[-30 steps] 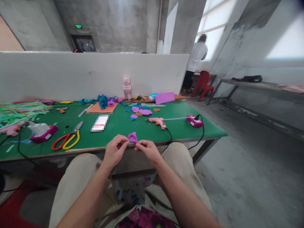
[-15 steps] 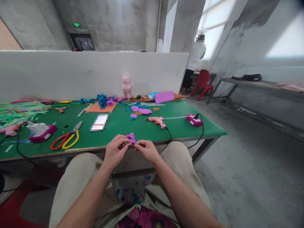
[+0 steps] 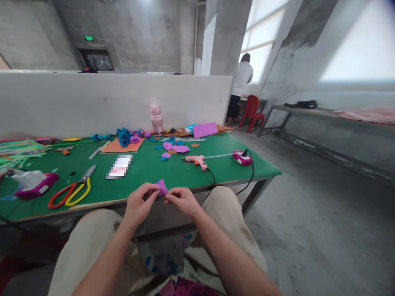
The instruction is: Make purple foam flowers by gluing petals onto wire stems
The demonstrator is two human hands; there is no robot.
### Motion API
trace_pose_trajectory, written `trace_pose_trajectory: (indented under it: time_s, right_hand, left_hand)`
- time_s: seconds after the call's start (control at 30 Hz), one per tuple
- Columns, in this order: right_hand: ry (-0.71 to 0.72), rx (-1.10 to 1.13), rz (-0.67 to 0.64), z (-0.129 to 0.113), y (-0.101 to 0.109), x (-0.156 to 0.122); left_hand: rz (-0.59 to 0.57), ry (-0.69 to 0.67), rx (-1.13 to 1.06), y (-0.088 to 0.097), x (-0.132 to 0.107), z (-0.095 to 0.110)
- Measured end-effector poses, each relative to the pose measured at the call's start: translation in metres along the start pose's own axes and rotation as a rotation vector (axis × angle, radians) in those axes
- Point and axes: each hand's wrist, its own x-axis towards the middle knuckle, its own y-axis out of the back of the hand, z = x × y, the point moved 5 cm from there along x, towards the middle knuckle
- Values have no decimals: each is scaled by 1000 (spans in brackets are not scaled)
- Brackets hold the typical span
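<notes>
A small purple crepe paper piece [image 3: 162, 187], folded or gathered, is between my hands just over the table's front edge. My left hand [image 3: 139, 204] pinches its left side between thumb and fingers. The fingertips of my right hand [image 3: 182, 201] are closed on its lower right end. Beyond them lie loose purple paper petals [image 3: 181, 149] mixed with blue and brown scraps. A pink glue gun [image 3: 197, 161] rests right of these, its nozzle pointing left. Blue paper flowers [image 3: 124, 137] sit on an orange sheet [image 3: 119, 147].
On the left are red-and-yellow-handled scissors [image 3: 80, 186], a blurred phone-like object [image 3: 119, 166] and a purple power socket [image 3: 37, 186]. Another socket [image 3: 242, 158] with a cable is at right. A pink bottle [image 3: 156, 120] stands by the white partition [image 3: 92, 102]. Someone [image 3: 242, 78] stands near the window.
The whole view has shifted slightly, so things appear further left and lower. Both hands keep their pinch on the purple paper, which has turned a little.
</notes>
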Motion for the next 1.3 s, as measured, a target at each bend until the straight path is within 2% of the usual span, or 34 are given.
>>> trace_pose_trajectory:
  time_s: [0.13,0.37,0.47,0.73,1.03,1.13,1.3]
  right_hand:
    - [9,-6,15,1,0,1]
    - [-6,43,-41,2,-3,0]
    - [-3,35,-39,3,-3,1]
    - [12,18,-29,9,-6,3]
    - [49,-22,50,12,-8,4]
    - [86,-57,108,14,-9,4]
    - [90,-39,134,14,-10,3]
  left_hand:
    - [-54,-17,25,-3,1,2]
    - [-73,-106,-15,-4,-1,7]
    - [-91,-67,-10,-6,0,4]
    - [-29,-22,-11,-7,0,-2]
    - [24,96,-8,-10,-2,-21]
    - [62,37,19,-9,-3,-16]
    - [86,-166,121,-7,-8,0]
